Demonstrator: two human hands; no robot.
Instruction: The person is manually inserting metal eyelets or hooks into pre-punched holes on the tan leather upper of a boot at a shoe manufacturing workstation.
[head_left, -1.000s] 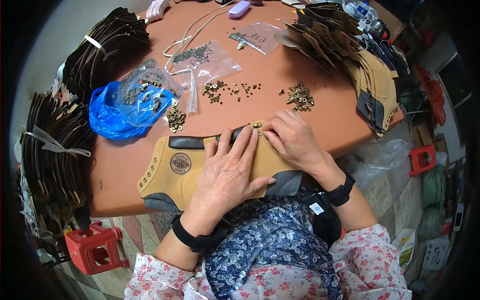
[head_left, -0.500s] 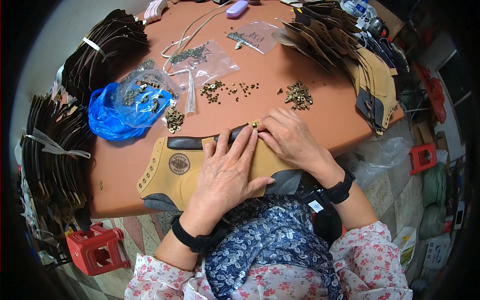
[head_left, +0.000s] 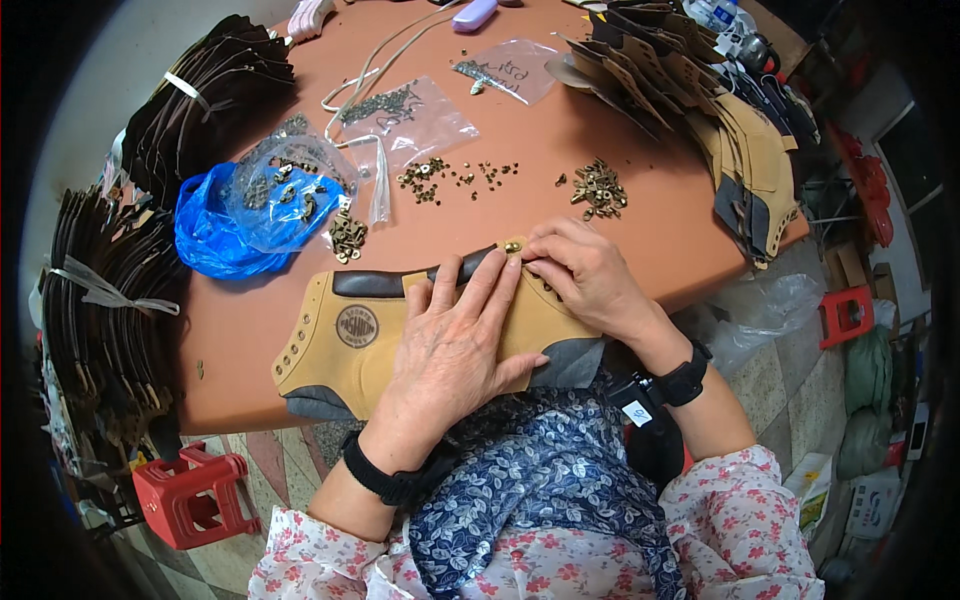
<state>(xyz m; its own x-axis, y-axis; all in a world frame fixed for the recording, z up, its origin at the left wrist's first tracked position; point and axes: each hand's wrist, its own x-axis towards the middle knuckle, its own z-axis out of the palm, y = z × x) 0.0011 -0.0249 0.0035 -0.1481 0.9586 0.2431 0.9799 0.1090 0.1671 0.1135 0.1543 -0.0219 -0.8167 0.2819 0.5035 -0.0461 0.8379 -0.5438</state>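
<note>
A tan shoe upper [head_left: 345,370] with dark padded collar and grey ends lies flat along the table's near edge. A round dark emblem [head_left: 357,326] marks its left part, and eyelets run along its left end. My left hand [head_left: 445,335] rests on it with fingers stretched out and thumb apart, pressing it down. At the upper's far edge, by the left fingertips, sits a small brass lace hook [head_left: 512,247]. My right hand [head_left: 580,275] is closed in a pinch right beside that hook, over the right row of holes; what its fingertips hold is hidden.
Brass hardware lies in piles [head_left: 600,188] beyond my hands. A blue plastic bag [head_left: 215,240] and clear bags [head_left: 410,130] of metal parts sit farther left. Tied stacks of dark uppers [head_left: 110,300] line the left side; more tan uppers [head_left: 750,150] stand at the right.
My right fingertips have shifted slightly right, off the brass hook, and the fingers have curled more, baring holes below them. The left hand stays in place.
</note>
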